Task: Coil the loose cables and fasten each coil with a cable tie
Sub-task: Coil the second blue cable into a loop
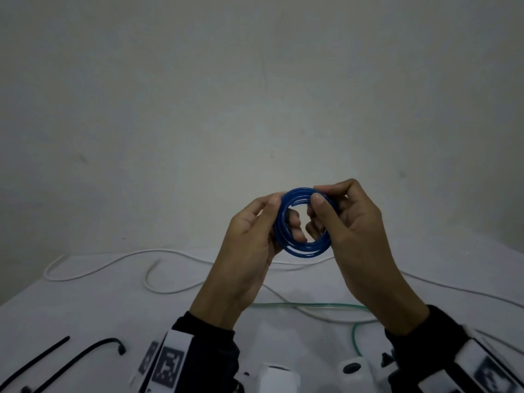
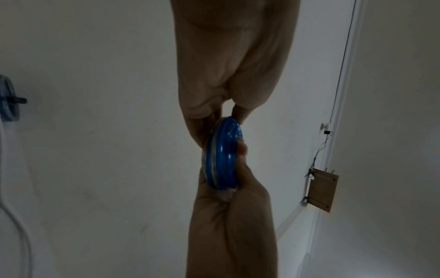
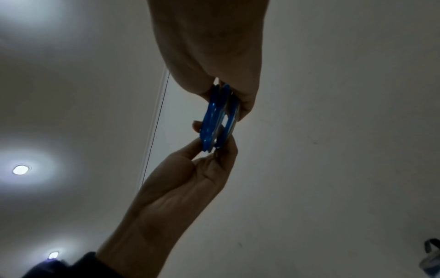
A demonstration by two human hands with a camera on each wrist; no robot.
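A blue cable coil (image 1: pixel 304 248) of several loops is held up in the air above the white table (image 1: pixel 85 313). My left hand (image 1: pixel 269 208) grips its left side, thumb in front and fingers through the ring. My right hand (image 1: pixel 320 208) pinches the upper right side, thumb on the front. The left wrist view shows the coil (image 2: pixel 222 150) edge-on between my left hand (image 2: pixel 228 75) above and right hand (image 2: pixel 233 216) below. Seen from the right wrist, the coil (image 3: pixel 209 120) sits between my right hand (image 3: pixel 214 56) and left hand (image 3: pixel 190 178). Black cable ties (image 1: pixel 85 355) lie at the table's front left.
A loose white cable (image 1: pixel 170 290) snakes across the table under my hands. A pale green tube (image 1: pixel 312 306) runs near my right wrist. Another blue coil (image 2: pixel 7 97) with a black tie round it shows at the left edge of the left wrist view.
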